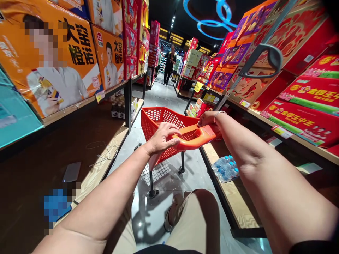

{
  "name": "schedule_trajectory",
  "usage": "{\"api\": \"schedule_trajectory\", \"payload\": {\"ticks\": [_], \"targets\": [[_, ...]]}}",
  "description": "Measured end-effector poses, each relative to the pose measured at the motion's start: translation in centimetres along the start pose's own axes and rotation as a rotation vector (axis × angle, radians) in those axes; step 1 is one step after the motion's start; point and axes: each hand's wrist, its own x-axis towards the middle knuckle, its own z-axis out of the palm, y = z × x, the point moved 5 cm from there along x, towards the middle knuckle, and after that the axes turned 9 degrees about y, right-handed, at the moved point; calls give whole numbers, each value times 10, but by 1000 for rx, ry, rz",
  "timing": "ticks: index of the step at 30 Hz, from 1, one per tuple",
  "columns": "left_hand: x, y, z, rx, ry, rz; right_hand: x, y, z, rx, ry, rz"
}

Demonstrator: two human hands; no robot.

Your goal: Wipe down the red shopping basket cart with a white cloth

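At the upper left of the frame, a glossy orange carton (53, 60) is standing, while in the centre the left hand (163, 137) is loosely clasping, with curved fingers, the smooth handle (192, 142) of a red-orange plastic shopping cart (169, 155). The right hand (208, 118) is bending its fingers at the handle's right end, how tightly I cannot tell; the stiff, perforated cart should be rolling lightly on its casters (153, 193), best held by this rounded, perhaps slippery handle. At lower right, transparent bottles (226, 169) are sitting on a wooden board (242, 208).
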Motion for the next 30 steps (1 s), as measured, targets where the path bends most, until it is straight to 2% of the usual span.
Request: {"api": "schedule_trajectory", "payload": {"ticks": [2, 4, 8, 12, 14, 16, 19, 22, 24, 26, 30], "targets": [[1, 0, 0, 7, -44, 6, -7, -1, 1, 131, -22, 29], [1, -1, -1, 12, -58, 4, -20, -5, -5, 265, 31, -29], [0, -4, -3, 18, -59, -2, -62, -2, -20, 284, 292, -231], [-1, -7, -2, 4, -56, -12, -112, 0, -10, 229, 592, -220], [0, -8, -1, 3, -42, -22, -138, -20, 5, 249, 742, -256], [0, -8, 0, 4, -49, -31, -163, -52, 21, 277, 890, -340], [1, -7, 0, 4, -81, -51, -188, -101, 45, 245, 988, -453], [1, -5, -4, 2, -97, -78, -197, -122, 63, 126, 1023, -546], [1, -5, -6, 2, -114, -90, -197, -116, 74, 62, 1052, -622], [2, -5, -8, -5, -119, -105, -195, -96, 82, 22, 1109, -650], [2, -2, -11, -29, -91, -96, -186, -30, 88, 36, 1299, -519]]}}
